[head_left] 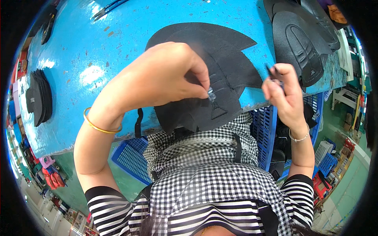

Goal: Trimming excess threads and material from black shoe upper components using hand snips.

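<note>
On the blue table [78, 59], the left hand [157, 78] pinches a black embossed piece [220, 70] (curved, matte), the right hand's [285, 96] grip holding a thin dark tool [271, 72].

A bright blue, scuffed worktable [90, 51] carried the goods. A large black cut piece with pointed wings [224, 59] lay near its front edge, overhanging it. A stack of embossed black pieces [303, 43] sat at the right, another black stack [39, 96] at the left, dark tongs [108, 8] at the far side.

scuffed blue worktable [78, 47], blue plastic crates [130, 157], green floor [346, 185]
</note>
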`<state>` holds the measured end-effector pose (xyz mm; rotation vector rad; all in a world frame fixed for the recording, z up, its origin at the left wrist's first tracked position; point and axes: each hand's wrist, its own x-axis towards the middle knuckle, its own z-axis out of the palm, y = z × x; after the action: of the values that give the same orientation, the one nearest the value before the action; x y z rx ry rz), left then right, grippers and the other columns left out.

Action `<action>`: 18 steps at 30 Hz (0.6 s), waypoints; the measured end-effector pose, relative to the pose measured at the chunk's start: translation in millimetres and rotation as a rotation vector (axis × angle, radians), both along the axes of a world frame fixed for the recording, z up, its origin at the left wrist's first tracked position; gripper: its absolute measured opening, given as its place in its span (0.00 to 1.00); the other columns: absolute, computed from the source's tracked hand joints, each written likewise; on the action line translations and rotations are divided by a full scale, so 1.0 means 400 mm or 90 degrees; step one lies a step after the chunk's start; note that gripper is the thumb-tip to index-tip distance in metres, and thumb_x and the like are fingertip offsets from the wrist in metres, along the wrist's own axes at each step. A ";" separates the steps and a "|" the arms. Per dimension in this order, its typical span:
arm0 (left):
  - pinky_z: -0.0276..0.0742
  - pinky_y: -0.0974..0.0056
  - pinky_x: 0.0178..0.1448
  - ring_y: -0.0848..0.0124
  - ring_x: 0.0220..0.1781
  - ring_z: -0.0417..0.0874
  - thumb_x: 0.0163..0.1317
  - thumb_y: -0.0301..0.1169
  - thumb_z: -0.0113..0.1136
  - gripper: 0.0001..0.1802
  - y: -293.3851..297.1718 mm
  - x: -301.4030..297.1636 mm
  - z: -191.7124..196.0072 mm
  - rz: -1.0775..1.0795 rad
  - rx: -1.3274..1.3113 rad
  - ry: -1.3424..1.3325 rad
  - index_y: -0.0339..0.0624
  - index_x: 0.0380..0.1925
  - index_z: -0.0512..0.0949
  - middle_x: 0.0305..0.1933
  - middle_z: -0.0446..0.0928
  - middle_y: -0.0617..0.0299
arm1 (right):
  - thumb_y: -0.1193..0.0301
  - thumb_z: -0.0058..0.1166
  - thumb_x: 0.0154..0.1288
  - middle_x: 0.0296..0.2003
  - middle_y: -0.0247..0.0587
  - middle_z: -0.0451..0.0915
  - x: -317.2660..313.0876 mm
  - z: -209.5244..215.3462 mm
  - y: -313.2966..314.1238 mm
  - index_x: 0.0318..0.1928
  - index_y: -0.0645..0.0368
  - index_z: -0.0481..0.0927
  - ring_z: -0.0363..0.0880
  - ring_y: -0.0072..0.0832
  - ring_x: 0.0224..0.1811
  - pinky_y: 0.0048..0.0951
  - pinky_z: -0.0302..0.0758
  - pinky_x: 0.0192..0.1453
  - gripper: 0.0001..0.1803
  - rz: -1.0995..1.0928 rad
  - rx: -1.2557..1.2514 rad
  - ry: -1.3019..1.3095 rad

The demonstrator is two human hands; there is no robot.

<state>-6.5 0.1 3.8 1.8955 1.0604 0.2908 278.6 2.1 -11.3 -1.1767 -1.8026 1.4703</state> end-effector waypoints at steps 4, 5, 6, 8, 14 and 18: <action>0.73 0.65 0.34 0.65 0.28 0.80 0.47 0.29 0.66 0.07 -0.004 0.029 -0.006 0.026 -0.092 0.055 0.36 0.25 0.81 0.26 0.80 0.56 | 0.76 0.49 0.66 0.23 0.35 0.74 -0.039 -0.018 0.024 0.42 0.62 0.68 0.73 0.17 0.25 0.21 0.69 0.31 0.06 0.116 0.058 -0.080; 0.73 0.65 0.34 0.64 0.27 0.80 0.48 0.29 0.65 0.08 -0.009 0.032 -0.012 0.033 -0.048 0.066 0.36 0.25 0.81 0.25 0.80 0.56 | 0.75 0.49 0.66 0.23 0.35 0.75 -0.046 -0.017 0.026 0.40 0.61 0.69 0.74 0.18 0.24 0.21 0.69 0.30 0.05 0.155 0.076 -0.114; 0.73 0.65 0.33 0.64 0.26 0.80 0.48 0.29 0.65 0.08 -0.013 0.032 -0.015 0.040 -0.004 0.077 0.36 0.25 0.81 0.25 0.80 0.56 | 0.75 0.50 0.65 0.21 0.35 0.75 -0.056 -0.012 0.023 0.38 0.61 0.70 0.75 0.20 0.22 0.22 0.69 0.28 0.04 0.143 0.087 -0.119; 0.73 0.65 0.33 0.64 0.26 0.80 0.47 0.29 0.65 0.08 -0.011 0.031 -0.018 0.044 -0.013 0.064 0.36 0.25 0.81 0.24 0.80 0.56 | 0.75 0.50 0.65 0.21 0.35 0.75 -0.055 -0.007 0.025 0.38 0.61 0.70 0.76 0.21 0.22 0.22 0.69 0.28 0.05 0.158 0.090 -0.151; 0.73 0.65 0.33 0.64 0.27 0.80 0.46 0.28 0.66 0.08 -0.004 0.024 -0.017 0.039 -0.017 0.048 0.36 0.25 0.80 0.24 0.79 0.56 | 0.73 0.51 0.64 0.21 0.36 0.76 -0.060 -0.003 0.030 0.39 0.60 0.70 0.77 0.24 0.22 0.23 0.70 0.28 0.06 0.179 0.107 -0.202; 0.73 0.64 0.33 0.63 0.27 0.79 0.46 0.28 0.66 0.08 -0.006 0.022 -0.021 0.049 0.012 0.040 0.36 0.26 0.80 0.24 0.79 0.55 | 0.72 0.51 0.64 0.21 0.37 0.76 -0.063 0.003 0.033 0.39 0.60 0.70 0.78 0.26 0.22 0.24 0.71 0.27 0.06 0.187 0.109 -0.219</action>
<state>2.2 -2.3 -4.7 1.8939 1.1784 0.2876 253.2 15.4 -10.2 -1.1704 -2.3686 1.2887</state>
